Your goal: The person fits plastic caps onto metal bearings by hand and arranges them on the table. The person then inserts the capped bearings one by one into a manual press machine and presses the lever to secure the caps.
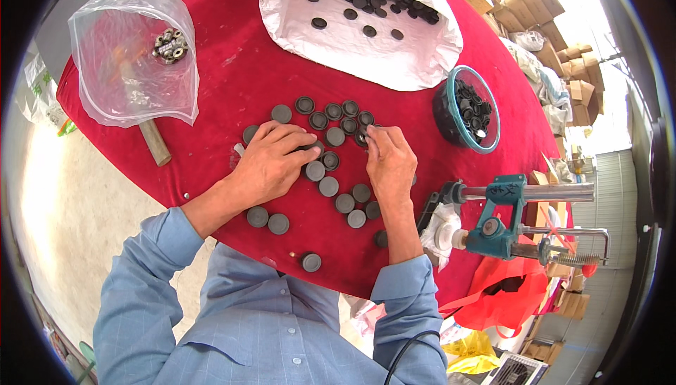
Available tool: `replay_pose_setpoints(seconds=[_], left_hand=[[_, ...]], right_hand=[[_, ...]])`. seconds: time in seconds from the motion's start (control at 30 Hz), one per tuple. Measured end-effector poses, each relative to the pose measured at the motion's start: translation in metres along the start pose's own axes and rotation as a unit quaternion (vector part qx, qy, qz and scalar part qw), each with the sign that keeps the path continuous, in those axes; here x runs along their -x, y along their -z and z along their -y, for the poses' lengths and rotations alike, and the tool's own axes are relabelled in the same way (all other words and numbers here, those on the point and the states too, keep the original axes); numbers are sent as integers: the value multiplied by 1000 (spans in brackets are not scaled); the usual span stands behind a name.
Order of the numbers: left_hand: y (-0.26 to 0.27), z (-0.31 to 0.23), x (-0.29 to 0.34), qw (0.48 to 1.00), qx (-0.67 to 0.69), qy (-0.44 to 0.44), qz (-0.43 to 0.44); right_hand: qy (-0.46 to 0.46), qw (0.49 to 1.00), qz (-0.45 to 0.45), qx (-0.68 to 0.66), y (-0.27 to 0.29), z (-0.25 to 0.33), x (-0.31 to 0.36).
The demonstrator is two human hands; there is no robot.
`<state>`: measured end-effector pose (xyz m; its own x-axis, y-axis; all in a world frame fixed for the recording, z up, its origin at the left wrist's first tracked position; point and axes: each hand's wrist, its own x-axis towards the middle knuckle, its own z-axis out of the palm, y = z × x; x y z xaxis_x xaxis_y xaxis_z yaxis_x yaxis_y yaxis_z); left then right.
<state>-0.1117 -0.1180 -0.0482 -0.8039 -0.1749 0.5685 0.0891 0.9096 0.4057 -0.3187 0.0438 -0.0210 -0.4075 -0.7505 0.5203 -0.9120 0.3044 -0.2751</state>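
Nearest the body, the curved front edge of the red-covered counter (232, 47) runs just ahead of the blue shirt (282, 336). One lone disc (311, 262) sits close to that edge, with a small brass-coloured piece (292, 253) just beside it. Farther in and to the left, a pair of discs (278, 224) lies near the left forearm, and open cloth separates this pair from the lone disc. On the other side, the right forearm partly covers more discs.

Ahead, a loose group of dark round discs (328, 186) spreads between the two hands, some touching, others with narrow gaps. The left hand (271, 163) bends over the group's left side, its fingertips on a disc; whether its grip closes on anything, I cannot tell. The right hand (389, 160) has a narrow grip, thumb and forefinger drawn together at a disc (361, 139) on the group's right side; whether that disc is held is hidden.

To the right, a green hand press (496, 219) stands by the counter's edge. Beyond it, a bowl (443, 117) of black parts leaves a stretch of open cloth toward the right hand. At the left edge, a rod (155, 143) pokes out from a clear bag (105, 68). Past the group, a strip of cloth leads to a white sack (352, 58) with more black discs on it. Cardboard boxes (539, 5) are stacked farthest off.
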Motion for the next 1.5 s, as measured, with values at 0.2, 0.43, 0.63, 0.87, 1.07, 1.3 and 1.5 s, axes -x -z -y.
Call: replay_pose_setpoints(seconds=[0.2,0.43,0.63,0.87,1.07,1.3,1.5], left_hand=[[-2,0,1,1000,0,1,0],[-2,2,1,1000,-1,4,5],[1,-1,-1,1000,-9,-5,-4],[6,-2,-2,999,6,25,-36],[29,7,-13,974,35,117,-189],[55,37,-19,981,22,178,-74],[43,18,-26,991,-35,94,89]], right_hand=[[6,999,21,30,1,2,2],[31,997,55,53,3,6,16],[47,989,70,119,9,16,25],[51,992,54,99,15,17,15],[-39,979,186,-74,18,50,15],[-111,967,193,-127,10,52,10],[-252,845,101,-462,21,28,3]])
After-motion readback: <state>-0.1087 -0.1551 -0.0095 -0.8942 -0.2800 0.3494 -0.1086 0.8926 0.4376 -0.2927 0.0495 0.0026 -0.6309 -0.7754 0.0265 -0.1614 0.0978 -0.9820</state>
